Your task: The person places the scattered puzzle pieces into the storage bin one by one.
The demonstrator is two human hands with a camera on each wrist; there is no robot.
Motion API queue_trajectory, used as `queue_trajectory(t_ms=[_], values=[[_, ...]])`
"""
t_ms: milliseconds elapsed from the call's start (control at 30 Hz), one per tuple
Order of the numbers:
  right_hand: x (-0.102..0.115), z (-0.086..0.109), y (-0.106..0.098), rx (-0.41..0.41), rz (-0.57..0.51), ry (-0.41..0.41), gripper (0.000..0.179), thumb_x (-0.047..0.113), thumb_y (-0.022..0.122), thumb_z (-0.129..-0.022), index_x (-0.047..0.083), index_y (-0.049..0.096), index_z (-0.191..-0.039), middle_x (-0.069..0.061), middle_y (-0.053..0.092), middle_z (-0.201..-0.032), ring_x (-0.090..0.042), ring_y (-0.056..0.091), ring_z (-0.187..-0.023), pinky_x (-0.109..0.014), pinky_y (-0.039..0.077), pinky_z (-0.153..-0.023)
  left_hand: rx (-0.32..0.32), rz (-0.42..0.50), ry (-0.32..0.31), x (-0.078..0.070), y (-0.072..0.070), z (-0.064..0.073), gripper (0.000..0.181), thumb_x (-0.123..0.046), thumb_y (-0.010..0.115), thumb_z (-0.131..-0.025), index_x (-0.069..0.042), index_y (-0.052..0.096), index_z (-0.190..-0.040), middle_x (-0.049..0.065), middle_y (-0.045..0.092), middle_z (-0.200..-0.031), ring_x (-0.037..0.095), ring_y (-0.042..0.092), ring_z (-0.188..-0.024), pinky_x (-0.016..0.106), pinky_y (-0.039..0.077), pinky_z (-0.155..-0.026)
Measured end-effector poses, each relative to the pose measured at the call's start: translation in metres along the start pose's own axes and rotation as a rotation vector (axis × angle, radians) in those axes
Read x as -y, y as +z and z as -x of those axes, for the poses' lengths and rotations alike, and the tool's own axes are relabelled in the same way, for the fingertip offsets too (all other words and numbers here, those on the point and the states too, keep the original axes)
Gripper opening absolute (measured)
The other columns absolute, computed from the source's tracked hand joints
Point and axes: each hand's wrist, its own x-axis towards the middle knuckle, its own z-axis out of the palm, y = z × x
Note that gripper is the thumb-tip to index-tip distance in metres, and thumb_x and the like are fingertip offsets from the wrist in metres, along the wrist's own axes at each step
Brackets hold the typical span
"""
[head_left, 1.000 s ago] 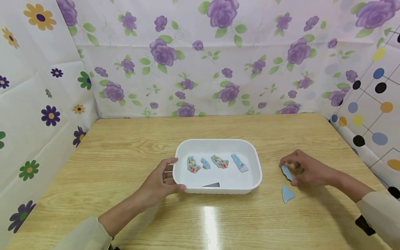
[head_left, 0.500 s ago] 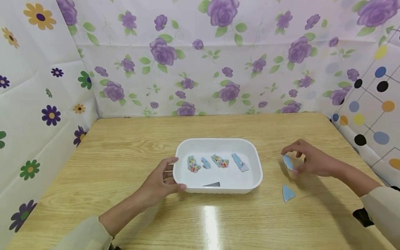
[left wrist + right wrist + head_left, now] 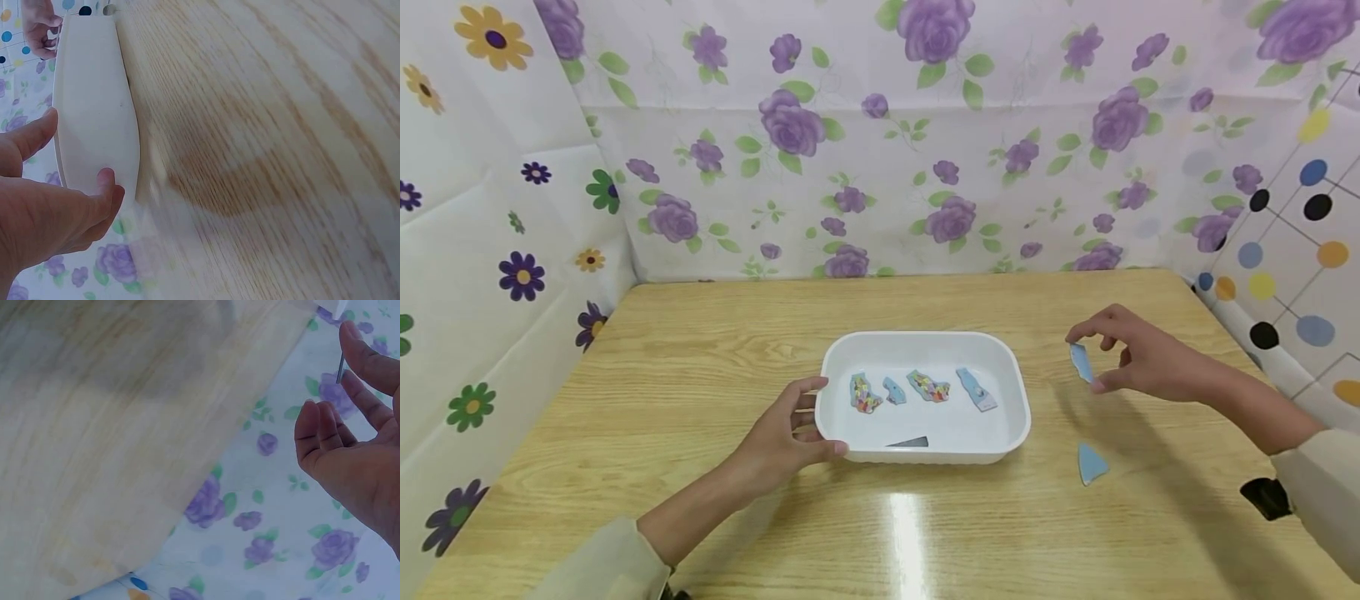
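Observation:
At the left end of the white plastic tray (image 3: 925, 458), my left hand (image 3: 786, 425) holds the rim, its thumb at the front corner and fingers along the side. The left wrist view shows these fingertips against the tray's outer wall (image 3: 94, 94). My right hand (image 3: 1150, 354) pinches a thin light blue puzzle piece (image 3: 1081, 362) between thumb and fingertips, raised to the right of the tray. Edge-on, that puzzle piece (image 3: 340, 367) is a narrow line in the right wrist view. A triangular light blue piece (image 3: 1092, 464) lies on the table nearer me.
Several flat pieces lie spaced in a row inside the tray, among them a multicoloured piece (image 3: 928, 387) and a long blue piece (image 3: 976, 390). A dark grey wedge (image 3: 910, 442) shows by its front wall. Patterned sheets (image 3: 850, 200) enclose the wooden table (image 3: 715, 350).
My right hand has lifted the light blue puzzle piece off the table and moved it up and away from the triangular piece. The left hand and the tray have stayed put.

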Motion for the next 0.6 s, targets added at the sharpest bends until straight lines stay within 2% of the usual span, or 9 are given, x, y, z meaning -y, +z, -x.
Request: queue_trajectory(t_ms=[233, 433, 600], values=[[0.019, -0.006, 0.001, 0.012, 0.004, -0.037, 0.053, 0.016, 0.081, -0.078, 0.017, 0.057, -0.125, -0.008, 0.042, -0.119, -0.023, 0.040, -0.099, -0.029, 0.047, -0.066, 0.002, 0.003, -0.006, 0.001, 0.001, 0.000, 0.092, -0.010, 0.083, -0.075, -0.011, 0.026, -0.147, 0.021, 0.041, -0.137, 0.036, 0.052, -0.121, 0.031, 0.054, -0.093], [0.034, -0.010, 0.007, 0.014, 0.004, -0.083, 0.053, 0.009, 0.080, -0.078, 0.020, 0.058, -0.124, -0.005, 0.043, -0.120, -0.023, 0.041, -0.099, -0.030, 0.048, -0.069, 0.001, 0.003, -0.003, 0.001, 0.000, 0.000, 0.091, -0.010, 0.083, -0.075, -0.011, 0.026, -0.147, 0.021, 0.040, -0.137, 0.036, 0.051, -0.122, 0.031, 0.054, -0.093], [0.052, -0.014, 0.016, 0.050, -0.027, -0.111, 0.053, 0.005, 0.080, -0.077, 0.020, 0.058, -0.123, -0.004, 0.043, -0.120, -0.023, 0.041, -0.101, -0.034, 0.046, -0.071, 0.009, 0.010, 0.009, 0.001, -0.001, 0.000, 0.091, -0.011, 0.082, -0.076, -0.010, 0.025, -0.148, 0.022, 0.040, -0.138, 0.037, 0.051, -0.122, 0.032, 0.053, -0.094]])
